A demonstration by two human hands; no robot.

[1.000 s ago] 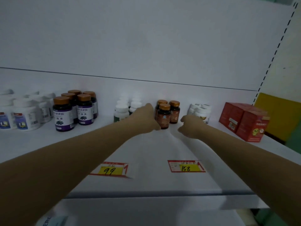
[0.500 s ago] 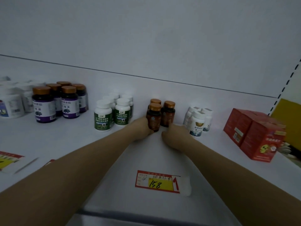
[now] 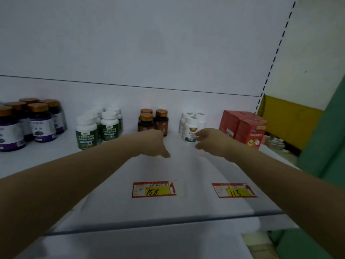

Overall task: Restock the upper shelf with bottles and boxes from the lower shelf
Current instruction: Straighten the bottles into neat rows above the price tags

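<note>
On the white upper shelf (image 3: 183, 165) stand three brown bottles with copper caps (image 3: 162, 119). My left hand (image 3: 155, 143) hangs just in front of them, fingers loosely curled, holding nothing. My right hand (image 3: 210, 142) is beside it to the right, also empty, its curled fingertips close in front of a group of white bottles with dark labels (image 3: 192, 124). Neither hand touches the brown bottles.
White bottles with green labels (image 3: 86, 134) and dark purple-labelled bottles (image 3: 42, 123) stand to the left, and red boxes (image 3: 249, 130) at the right end. Price tags reading 158 (image 3: 154, 190) and 113 (image 3: 234, 190) lie near the shelf's front edge. A green panel rises at the right.
Both hands have let go of the front brown bottle and drawn back from it toward me. The right hand has shifted right, in front of the white bottles.
</note>
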